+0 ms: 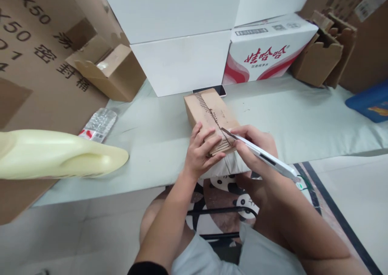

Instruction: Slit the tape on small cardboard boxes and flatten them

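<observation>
A small brown cardboard box [209, 109] lies on the pale green table cover [157, 137], its top seam torn along the middle. My left hand [201, 152] rests on the box's near end with fingers curled over it, holding it down. My right hand [254, 147] grips a white utility knife [266, 158], whose blade tip touches the seam on the box top.
A phone [221, 90] peeks from behind the box. White boxes [182, 61] and a red-and-white carton [266, 49] stand at the back. Open brown cartons [109, 71] sit left and right [324, 53]. A crushed plastic bottle [98, 124] and a cream plastic object [60, 154] lie left. A blue item [370, 101] sits far right.
</observation>
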`<state>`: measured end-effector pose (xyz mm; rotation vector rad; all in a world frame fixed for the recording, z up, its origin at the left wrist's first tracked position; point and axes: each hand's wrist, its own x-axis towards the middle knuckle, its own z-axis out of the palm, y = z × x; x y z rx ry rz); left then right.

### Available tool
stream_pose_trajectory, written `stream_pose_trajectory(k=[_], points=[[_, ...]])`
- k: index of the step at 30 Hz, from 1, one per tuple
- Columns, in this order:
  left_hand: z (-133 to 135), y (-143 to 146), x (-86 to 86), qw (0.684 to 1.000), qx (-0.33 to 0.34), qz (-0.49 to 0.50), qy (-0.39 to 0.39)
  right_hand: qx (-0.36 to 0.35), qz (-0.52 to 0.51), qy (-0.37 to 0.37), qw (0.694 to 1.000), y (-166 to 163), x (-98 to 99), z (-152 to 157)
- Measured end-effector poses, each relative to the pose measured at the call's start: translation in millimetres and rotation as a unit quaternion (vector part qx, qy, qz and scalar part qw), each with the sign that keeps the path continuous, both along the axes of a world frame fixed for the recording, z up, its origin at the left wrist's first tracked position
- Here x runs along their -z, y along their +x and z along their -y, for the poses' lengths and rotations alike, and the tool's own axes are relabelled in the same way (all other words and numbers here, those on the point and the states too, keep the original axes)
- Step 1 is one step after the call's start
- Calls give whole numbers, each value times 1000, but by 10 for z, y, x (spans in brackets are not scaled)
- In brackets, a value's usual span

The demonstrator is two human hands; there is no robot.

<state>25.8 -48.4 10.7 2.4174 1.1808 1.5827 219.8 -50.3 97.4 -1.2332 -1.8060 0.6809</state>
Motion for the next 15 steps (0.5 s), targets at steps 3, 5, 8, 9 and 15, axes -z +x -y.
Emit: stream_pose_trajectory(k=[3,5,8,9,15], points=[[5,8,-2,1000,-6,7,9,6,20,5,1000,-35,-14,17],[5,14,3,1000,-7,9,8,15,31,15,999,-54,-20,22],[1,30,20,1000,-13,8,7,15,50,16,998,-60,-31,14],[-1,39,27,1000,-14,11,9,14,56,14,998,-56,-37,10],[-12,91,52,999,-33,19,27,6,84,12,996,-47,-68,-12]])
